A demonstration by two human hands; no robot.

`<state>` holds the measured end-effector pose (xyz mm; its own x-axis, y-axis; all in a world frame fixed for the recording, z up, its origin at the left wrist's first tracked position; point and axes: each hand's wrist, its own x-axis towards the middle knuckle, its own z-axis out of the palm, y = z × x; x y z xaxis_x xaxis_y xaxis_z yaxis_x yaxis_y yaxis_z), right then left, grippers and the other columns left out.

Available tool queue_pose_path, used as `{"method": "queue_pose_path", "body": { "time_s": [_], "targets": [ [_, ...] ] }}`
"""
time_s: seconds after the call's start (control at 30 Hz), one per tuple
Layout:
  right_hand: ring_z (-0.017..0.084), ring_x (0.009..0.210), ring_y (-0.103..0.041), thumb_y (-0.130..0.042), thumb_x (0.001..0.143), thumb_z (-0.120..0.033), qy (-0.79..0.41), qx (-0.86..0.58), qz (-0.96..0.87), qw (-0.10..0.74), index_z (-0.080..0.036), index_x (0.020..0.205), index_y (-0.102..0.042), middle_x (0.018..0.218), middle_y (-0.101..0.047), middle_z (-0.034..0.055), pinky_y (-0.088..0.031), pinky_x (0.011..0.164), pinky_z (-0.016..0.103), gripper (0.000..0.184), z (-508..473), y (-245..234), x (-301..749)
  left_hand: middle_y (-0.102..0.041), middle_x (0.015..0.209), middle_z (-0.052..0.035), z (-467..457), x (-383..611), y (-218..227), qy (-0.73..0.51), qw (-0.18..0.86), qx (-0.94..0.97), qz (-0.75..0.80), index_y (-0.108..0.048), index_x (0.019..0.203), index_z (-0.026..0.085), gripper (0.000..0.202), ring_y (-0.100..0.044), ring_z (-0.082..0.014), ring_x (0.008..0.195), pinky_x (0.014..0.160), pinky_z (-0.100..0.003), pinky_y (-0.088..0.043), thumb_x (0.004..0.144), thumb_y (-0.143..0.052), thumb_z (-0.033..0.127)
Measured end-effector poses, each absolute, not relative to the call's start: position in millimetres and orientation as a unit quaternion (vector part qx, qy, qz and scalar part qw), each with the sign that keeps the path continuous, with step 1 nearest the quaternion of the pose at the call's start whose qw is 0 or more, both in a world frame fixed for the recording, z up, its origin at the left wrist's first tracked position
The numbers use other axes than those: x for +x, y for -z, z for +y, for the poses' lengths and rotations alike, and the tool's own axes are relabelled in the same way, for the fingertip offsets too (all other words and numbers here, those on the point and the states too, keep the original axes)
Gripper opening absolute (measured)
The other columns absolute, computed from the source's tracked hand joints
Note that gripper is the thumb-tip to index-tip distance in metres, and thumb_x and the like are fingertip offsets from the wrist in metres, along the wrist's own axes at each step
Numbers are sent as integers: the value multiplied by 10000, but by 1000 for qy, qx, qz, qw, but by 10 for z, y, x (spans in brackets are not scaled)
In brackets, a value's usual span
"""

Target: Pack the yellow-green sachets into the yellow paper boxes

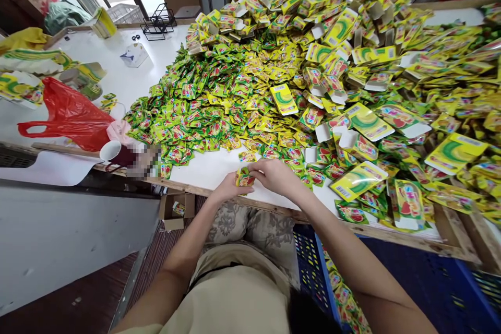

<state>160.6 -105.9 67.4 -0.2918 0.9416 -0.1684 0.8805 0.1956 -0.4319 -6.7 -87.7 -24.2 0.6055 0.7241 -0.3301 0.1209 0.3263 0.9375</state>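
Observation:
A small yellow-and-green pack [245,178] with a red fruit picture is held low over the table's front edge. My left hand [227,188] is closed around its left side and underside. At its upper right edge, the bent fingers of my right hand [272,175] pinch together against it. Whether the pack is a carton or a sachet is hard to tell behind the fingers. Just beyond it lies a loose sachet [247,156]. Farther back spreads a heap of green sachets [195,99] and yellow sachets [274,62].
Yellow-and-green cartons [362,180] pile up on the right and far side. At left are a red plastic bag [74,120], a mug [113,152], a tissue box [135,56] and a black wire rack [158,23]. Below stand a cardboard box [172,222] and a blue crate [329,282].

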Motion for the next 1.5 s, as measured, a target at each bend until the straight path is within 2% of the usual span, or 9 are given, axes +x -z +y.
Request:
{"method": "queue_pose_path", "body": {
  "time_s": [0.23,0.5,0.77,1.0,1.13,1.2,1.3,1.37,1.5],
  "targets": [
    [159,767,-605,-480,838,-112,-220,-570,-785,100,-165,899,-658,854,-676,68,-380,664,230,195,-1025,-704,1601,-624,767,-21,-871,-62,262,-200,694,565,399,-626,856,114,393,-548,-146,744,720,-272,-424,565,-793,319],
    [179,700,-594,-468,856,-143,-139,-555,-820,15,-151,893,-660,859,-669,102,-302,582,264,195,-1035,-820,1557,-589,727,8,-885,-40,255,-191,673,592,400,-604,799,112,340,-507,-123,693,687,-262,-405,567,-786,282],
    [135,654,-552,-478,826,-129,-198,-547,-806,110,-179,747,-665,709,-642,33,-304,597,226,209,-1000,-654,1536,-582,692,17,-873,-57,273,-201,695,563,400,-595,746,118,370,-500,-114,669,664,-250,-401,522,-802,328],
    [96,525,-505,-450,843,-136,-312,-508,-792,130,-204,775,-687,648,-641,-15,-309,557,205,256,-989,-701,1610,-631,759,-8,-865,-54,300,-206,716,550,377,-636,831,106,392,-543,-124,707,693,-252,-424,551,-796,329],
    [111,520,-521,-480,834,-165,-339,-506,-784,119,-194,673,-660,555,-608,-16,-343,562,214,244,-1005,-685,1608,-629,718,5,-853,-40,304,-207,712,548,387,-647,786,107,388,-549,-124,693,687,-252,-426,518,-817,328],
    [115,551,-554,-486,840,-194,-358,-511,-761,179,-198,742,-682,650,-659,-2,-382,587,224,219,-1026,-624,1656,-643,725,-8,-858,-14,282,-217,729,519,391,-655,798,98,422,-559,-125,684,687,-257,-433,495,-832,333],
    [116,576,-578,-502,856,-321,-368,-574,-643,349,-205,917,-676,882,-693,28,-438,600,251,217,-1079,-465,1794,-678,782,-58,-881,52,253,-245,760,459,389,-665,874,83,503,-599,-146,704,722,-285,-458,485,-844,348],
    [123,604,-576,-559,818,-405,-380,-606,-551,429,-199,966,-647,945,-676,45,-459,593,268,268,-1125,-318,1872,-689,808,-83,-898,104,255,-254,772,439,383,-665,922,78,544,-621,-167,733,754,-310,-472,484,-848,345],
    [152,734,-593,-632,738,-502,-543,-542,-453,454,-187,879,-628,856,-665,35,-496,706,313,345,-1217,-28,1872,-691,827,-76,-909,172,307,-251,750,477,385,-659,946,83,540,-618,-161,746,779,-313,-474,506,-842,337]
  ]
}}
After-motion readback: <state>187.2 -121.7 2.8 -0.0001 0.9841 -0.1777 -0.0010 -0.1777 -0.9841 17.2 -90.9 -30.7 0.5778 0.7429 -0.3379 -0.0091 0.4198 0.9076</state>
